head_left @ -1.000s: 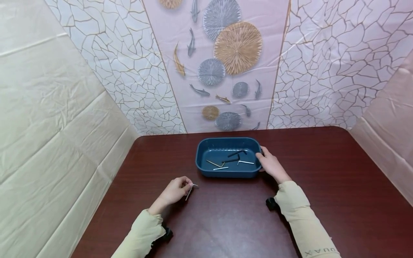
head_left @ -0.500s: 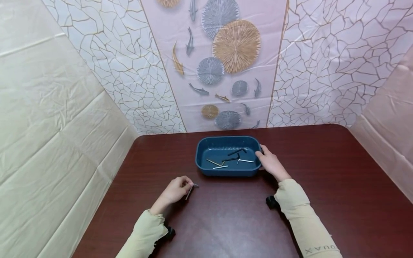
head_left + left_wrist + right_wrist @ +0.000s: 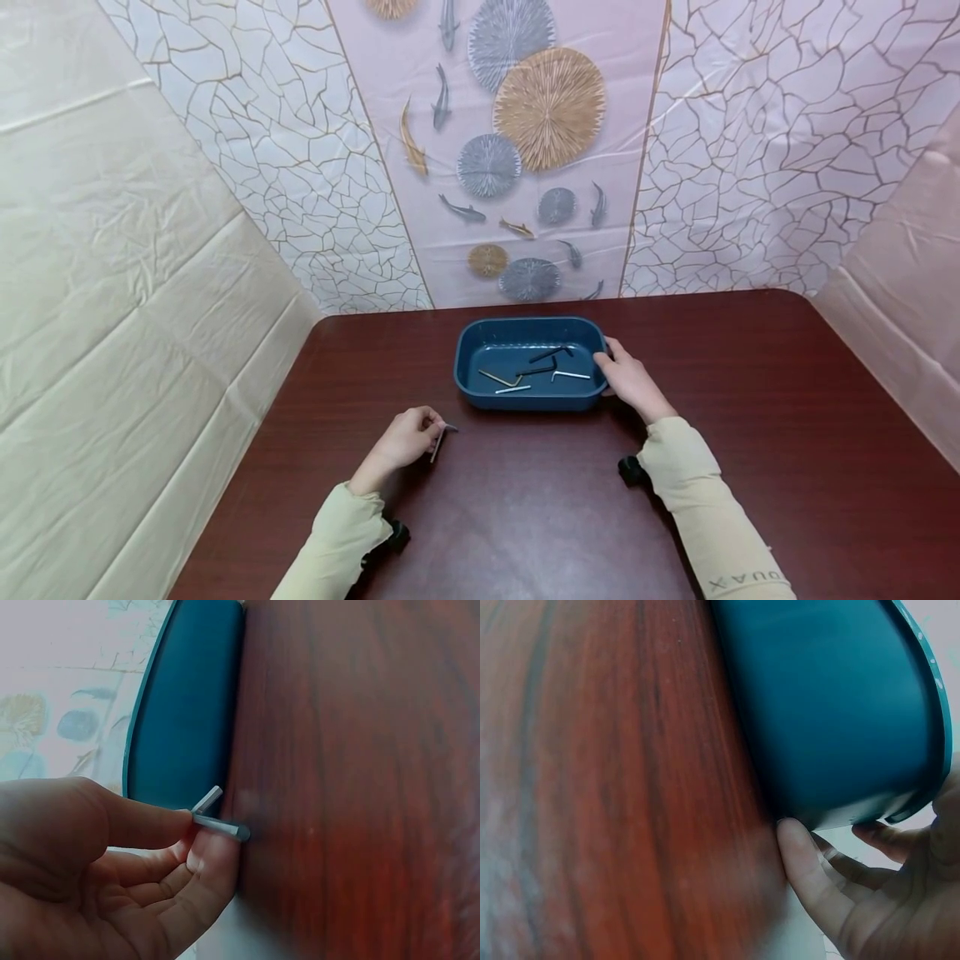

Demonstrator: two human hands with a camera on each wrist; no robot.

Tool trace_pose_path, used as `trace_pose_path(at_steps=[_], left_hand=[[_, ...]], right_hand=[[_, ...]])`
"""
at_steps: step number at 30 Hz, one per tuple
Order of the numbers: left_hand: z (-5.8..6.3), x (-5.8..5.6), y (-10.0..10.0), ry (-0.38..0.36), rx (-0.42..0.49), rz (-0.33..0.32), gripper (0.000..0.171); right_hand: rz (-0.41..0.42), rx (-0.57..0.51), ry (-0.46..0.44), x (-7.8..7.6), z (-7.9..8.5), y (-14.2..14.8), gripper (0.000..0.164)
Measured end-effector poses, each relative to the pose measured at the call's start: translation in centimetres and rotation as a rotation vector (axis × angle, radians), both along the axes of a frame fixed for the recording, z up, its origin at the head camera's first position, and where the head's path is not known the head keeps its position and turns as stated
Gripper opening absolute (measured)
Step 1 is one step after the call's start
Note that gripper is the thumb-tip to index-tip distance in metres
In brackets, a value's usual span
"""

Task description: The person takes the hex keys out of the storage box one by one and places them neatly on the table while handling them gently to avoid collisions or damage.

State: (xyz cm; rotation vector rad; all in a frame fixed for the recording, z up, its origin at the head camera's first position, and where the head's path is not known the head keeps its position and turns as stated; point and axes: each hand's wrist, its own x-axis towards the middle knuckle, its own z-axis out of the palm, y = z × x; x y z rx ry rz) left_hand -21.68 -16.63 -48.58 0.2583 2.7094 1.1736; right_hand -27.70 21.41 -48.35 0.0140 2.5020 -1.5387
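My left hand [image 3: 407,437] pinches an L-shaped silver hex key [image 3: 219,826] between thumb and fingers, over the table in front of the tray's left end. One arm of the key points down in the head view. A blue rectangular tray [image 3: 532,403] stands at the middle back, with several hex keys lying on its floor: black [image 3: 542,370], gold [image 3: 495,378] and silver [image 3: 573,376]. At the tray's right end, my right hand [image 3: 632,383] holds the rim, its fingers against the outer end wall [image 3: 832,742] in the right wrist view.
The dark red wooden table [image 3: 517,500] ends at a patterned backdrop [image 3: 491,208] close behind the tray. Pale cloth walls [image 3: 172,275] line both sides. Black wrist gear [image 3: 632,472] shows under each sleeve.
The left hand has shifted up slightly with the hex key, whose free end turns a little. The right hand keeps its place on the tray; the view has tilted slightly.
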Motion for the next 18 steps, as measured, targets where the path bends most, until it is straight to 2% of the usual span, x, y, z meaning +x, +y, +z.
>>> trace_pose_path(at_steps=[5, 18], left_hand=[[-0.18, -0.31, -0.25, -0.019, 0.042, 0.023, 0.011], [0.18, -0.61, -0.86, -0.063, 0.046, 0.053, 0.01]], right_hand=[[-0.004, 0.006, -0.002, -0.12, -0.11, -0.03, 0.063], [0.002, 0.009, 0.004, -0.1, -0.2, 0.12, 0.063]])
